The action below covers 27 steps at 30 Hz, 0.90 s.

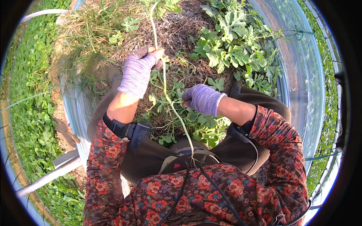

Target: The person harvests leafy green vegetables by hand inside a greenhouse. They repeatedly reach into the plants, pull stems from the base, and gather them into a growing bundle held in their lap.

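My left hand (pixel 145 66), in a purple knitted glove that leaves the fingertips bare, pinches a long pale plant stem (pixel 181 120) between thumb and fingers. The stem runs from a leafy top (pixel 169 5) at the upper edge down to thin roots (pixel 193 161) by my waist. Just right of the stem, my right hand (pixel 202 99), gloved the same way, has its fingers curled near small leaves; its fingertips are partly hidden, and whether it grips a leaf or shoot I cannot tell. Low leafy vines (pixel 209 121) lie below and between my hands.
Lobed-leaf plants (pixel 237 48) grow at the upper right, over dry straw-like litter (pixel 181 31). Long grass (pixel 87 45) stands at the upper left. Clear plastic sheeting (pixel 299 70) curves along both sides, with green twine (pixel 298 32) at the right. A pale pole (pixel 48 178) crosses the lower left.
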Tool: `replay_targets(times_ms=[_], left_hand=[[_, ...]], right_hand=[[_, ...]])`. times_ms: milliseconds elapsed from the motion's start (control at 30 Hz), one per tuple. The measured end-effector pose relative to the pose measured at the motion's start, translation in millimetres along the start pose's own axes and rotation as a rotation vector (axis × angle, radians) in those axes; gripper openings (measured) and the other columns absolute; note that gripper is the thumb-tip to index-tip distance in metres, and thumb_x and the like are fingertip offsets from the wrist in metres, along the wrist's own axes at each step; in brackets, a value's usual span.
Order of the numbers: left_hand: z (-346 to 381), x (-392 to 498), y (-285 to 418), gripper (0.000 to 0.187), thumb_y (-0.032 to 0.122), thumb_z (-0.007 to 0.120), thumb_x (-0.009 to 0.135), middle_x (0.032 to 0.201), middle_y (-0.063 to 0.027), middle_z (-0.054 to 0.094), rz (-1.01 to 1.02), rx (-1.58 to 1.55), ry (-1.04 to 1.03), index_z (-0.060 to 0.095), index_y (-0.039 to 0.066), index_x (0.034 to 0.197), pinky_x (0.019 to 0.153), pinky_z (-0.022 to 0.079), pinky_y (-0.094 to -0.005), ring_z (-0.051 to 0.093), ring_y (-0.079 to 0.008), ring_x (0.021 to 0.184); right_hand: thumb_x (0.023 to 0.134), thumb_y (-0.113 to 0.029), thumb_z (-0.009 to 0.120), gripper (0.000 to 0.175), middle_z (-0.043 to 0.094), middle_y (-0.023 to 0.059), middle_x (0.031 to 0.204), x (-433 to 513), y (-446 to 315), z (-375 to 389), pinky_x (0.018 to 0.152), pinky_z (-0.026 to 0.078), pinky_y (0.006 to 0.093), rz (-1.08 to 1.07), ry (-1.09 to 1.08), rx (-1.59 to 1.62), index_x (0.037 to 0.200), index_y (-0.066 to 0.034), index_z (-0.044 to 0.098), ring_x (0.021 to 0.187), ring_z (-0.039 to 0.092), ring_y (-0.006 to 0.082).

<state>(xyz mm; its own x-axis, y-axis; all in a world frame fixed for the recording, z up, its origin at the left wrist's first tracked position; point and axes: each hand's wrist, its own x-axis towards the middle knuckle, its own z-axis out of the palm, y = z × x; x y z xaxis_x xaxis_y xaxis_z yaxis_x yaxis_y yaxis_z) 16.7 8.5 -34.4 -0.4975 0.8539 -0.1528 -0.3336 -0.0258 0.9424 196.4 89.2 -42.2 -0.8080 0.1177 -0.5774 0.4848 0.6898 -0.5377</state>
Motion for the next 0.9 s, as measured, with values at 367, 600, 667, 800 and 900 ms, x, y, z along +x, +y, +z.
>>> replay_targets(times_ms=[367,600,667,800,900], left_hand=[[1.5,-10.8,-2.2,0.007,0.004,0.067,0.078,0.074,-0.0008,0.062,0.105,0.397,-0.027,0.065,0.000,0.084,0.061,0.042,-0.0226,0.052,-0.0063,0.067],[5.5,-11.4,-3.2,0.011,0.004,0.069,0.074,0.077,-0.0028,0.063,0.190,0.767,-0.130,0.063,0.000,0.083,0.066,0.045,-0.0259,0.055,-0.0105,0.070],[7.4,-12.6,-2.5,0.016,0.005,0.071,0.074,0.076,0.0001,0.061,0.175,0.840,-0.188,0.063,0.001,0.086,0.067,0.045,-0.0260,0.054,-0.0102,0.071],[15.8,-16.4,-5.1,0.029,0.009,0.071,0.076,0.079,0.0022,0.059,0.012,0.631,-0.309,0.062,0.002,0.102,0.067,0.045,-0.0250,0.052,-0.0072,0.074],[21.8,-18.3,-9.4,0.024,0.017,0.072,0.076,0.070,0.0007,0.057,0.051,0.466,-0.298,0.063,0.001,0.091,0.060,0.043,-0.0259,0.050,-0.0073,0.066]], right_hand=[[0.079,-0.027,0.069,0.041,0.063,0.0077,0.078,-28.8,15.8,-71.3,0.065,0.047,0.0316,-0.027,0.775,0.558,0.105,0.0025,0.059,0.070,0.057,0.0170],[0.082,-0.019,0.067,0.015,0.061,0.0006,0.076,-26.8,9.5,-72.6,0.055,0.045,0.0221,-0.239,0.574,1.595,0.091,-0.0078,0.062,0.061,0.053,0.0084],[0.081,-0.017,0.068,0.013,0.061,0.0004,0.073,-24.1,12.4,-71.4,0.053,0.044,0.0211,-0.180,0.627,1.599,0.087,-0.0070,0.063,0.059,0.053,0.0084],[0.079,-0.015,0.070,0.011,0.060,0.0007,0.067,-21.3,13.7,-64.9,0.047,0.041,0.0203,-0.100,0.633,1.480,0.082,-0.0053,0.064,0.055,0.053,0.0085],[0.078,-0.017,0.072,0.015,0.059,0.0006,0.065,-19.9,9.1,-56.1,0.048,0.041,0.0199,-0.072,0.599,1.383,0.083,-0.0052,0.064,0.054,0.053,0.0082]])
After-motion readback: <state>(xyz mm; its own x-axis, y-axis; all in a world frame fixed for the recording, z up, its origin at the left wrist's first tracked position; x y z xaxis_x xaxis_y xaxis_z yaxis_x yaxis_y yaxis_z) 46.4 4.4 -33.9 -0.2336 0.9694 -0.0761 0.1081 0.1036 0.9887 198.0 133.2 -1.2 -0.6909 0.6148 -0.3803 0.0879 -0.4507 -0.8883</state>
